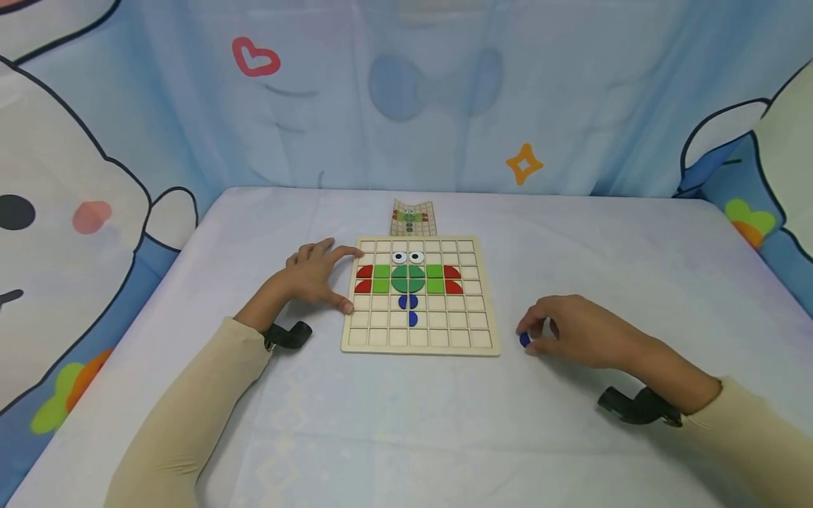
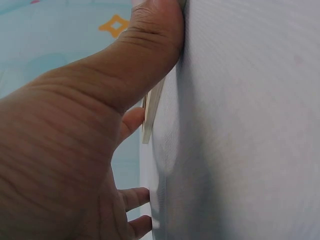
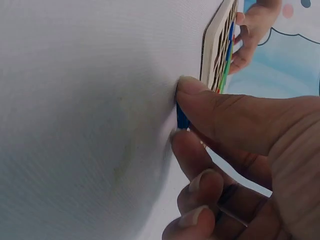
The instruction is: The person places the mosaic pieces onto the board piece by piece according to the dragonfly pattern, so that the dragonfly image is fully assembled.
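A wooden grid board (image 1: 381,339) lies flat on the table, with red, light green, dark green and blue tiles plus two round eye tiles set in its squares. My left hand (image 1: 311,276) is spread at the board's left side, thumb and index finger touching its edge; the left wrist view shows the thumb (image 2: 150,45) large. To the right of the board, my right hand (image 1: 581,331) pinches a small blue tile (image 1: 524,339) between thumb and fingers, close over the table. In the right wrist view that blue tile (image 3: 182,117) is partly hidden by the thumb.
Behind the board stands a small pattern card (image 1: 413,219) with a similar coloured figure. A white cloth covers the table (image 1: 356,437). At the back hangs a blue printed curtain (image 1: 444,127). Each wrist wears a black camera mount (image 1: 288,336).
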`<control>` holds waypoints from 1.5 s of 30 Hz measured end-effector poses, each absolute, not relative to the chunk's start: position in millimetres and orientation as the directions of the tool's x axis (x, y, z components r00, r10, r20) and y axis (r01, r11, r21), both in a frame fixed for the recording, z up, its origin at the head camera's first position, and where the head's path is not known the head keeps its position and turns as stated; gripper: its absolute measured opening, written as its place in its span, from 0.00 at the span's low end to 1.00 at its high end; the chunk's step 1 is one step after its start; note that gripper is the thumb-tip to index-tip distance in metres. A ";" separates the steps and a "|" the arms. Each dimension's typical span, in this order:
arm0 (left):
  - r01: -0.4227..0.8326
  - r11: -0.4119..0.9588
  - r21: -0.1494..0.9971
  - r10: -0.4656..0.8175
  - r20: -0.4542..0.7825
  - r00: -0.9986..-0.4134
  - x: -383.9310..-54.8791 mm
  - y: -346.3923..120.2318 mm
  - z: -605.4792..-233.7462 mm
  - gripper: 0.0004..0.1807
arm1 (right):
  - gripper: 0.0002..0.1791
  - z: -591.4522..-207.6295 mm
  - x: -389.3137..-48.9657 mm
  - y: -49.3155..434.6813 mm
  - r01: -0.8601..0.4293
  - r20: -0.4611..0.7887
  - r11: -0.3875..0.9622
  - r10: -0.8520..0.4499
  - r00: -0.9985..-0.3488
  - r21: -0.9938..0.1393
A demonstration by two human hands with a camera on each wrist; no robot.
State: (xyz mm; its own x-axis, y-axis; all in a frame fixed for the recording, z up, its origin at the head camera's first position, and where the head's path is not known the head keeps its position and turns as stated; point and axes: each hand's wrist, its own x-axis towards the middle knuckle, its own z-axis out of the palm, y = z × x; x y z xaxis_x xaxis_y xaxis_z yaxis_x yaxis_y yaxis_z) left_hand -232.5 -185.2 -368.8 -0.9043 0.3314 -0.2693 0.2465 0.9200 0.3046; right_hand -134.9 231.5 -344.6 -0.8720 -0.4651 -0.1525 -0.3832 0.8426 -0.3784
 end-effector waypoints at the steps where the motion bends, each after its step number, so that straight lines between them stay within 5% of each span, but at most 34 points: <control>1: 0.246 0.920 0.304 0.330 -0.270 -0.904 -232.3 -185.3 -368.5 0.55 | 0.12 -344.9 -134.8 231.1 -0.384 -0.148 0.845 -0.462 -0.874 -0.373; 18: 0.252 0.918 0.307 0.337 -0.270 -0.902 -230.3 -186.2 -366.6 0.56 | 0.11 -346.0 -131.8 227.4 -0.335 -0.113 0.885 -0.387 -0.915 -0.322; 26: 0.260 0.915 0.308 0.346 -0.270 -0.899 -230.8 -186.4 -366.2 0.56 | 0.23 -346.2 -128.3 223.7 -0.244 -0.129 0.940 -0.279 -0.952 -0.237; 45: 0.252 0.916 0.312 0.341 -0.275 -0.899 -229.3 -185.1 -364.2 0.56 | 0.17 -344.3 -121.2 218.9 -0.279 -0.080 0.933 -0.304 -0.949 -0.228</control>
